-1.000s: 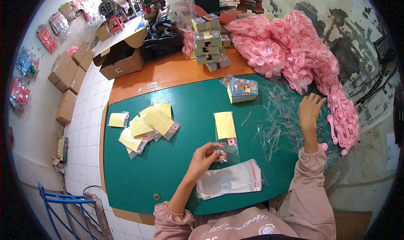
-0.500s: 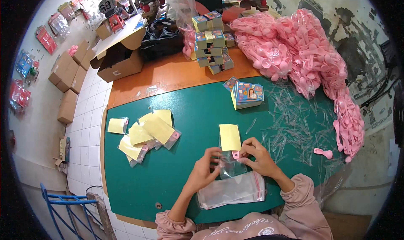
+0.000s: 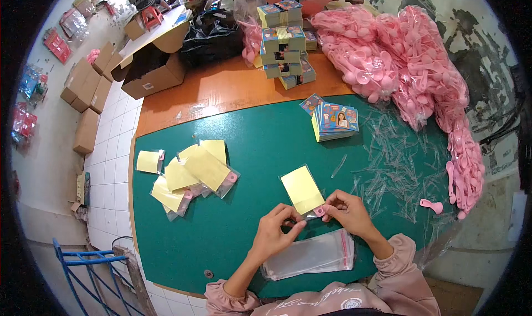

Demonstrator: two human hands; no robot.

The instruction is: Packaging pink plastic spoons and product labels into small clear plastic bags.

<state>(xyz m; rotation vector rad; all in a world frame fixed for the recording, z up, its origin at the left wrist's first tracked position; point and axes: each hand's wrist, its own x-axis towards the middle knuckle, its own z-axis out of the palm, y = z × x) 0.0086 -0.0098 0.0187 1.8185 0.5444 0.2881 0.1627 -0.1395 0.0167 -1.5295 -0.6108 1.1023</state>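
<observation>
In front of me a clear plastic bag (image 3: 311,215) holds a yellow card (image 3: 302,190), with the end of a pink spoon (image 3: 320,210) showing at its near edge. My left hand (image 3: 275,230) is closed, thumb and forefinger pinching the bag's near left corner. My right hand (image 3: 350,213) pinches the same edge beside the spoon's end. Just below both hands lies a stack of flat clear bags (image 3: 310,255) with a red stripe along the right end. Several filled bags with yellow cards (image 3: 205,166) lie in a loose pile to the left.
A stack of printed cards (image 3: 338,122) stands beyond my hands, with taller banded stacks (image 3: 284,41) behind. Clear strips (image 3: 393,155) litter the green table top (image 3: 221,244) at right. Big bags of pink spoons (image 3: 410,66) line the right side; one loose spoon (image 3: 431,206) lies nearby.
The yellow card now sits inside the bag and has tilted; the bag's loose near part no longer hangs over the bag stack. My hands have shifted slightly to its near edge.
</observation>
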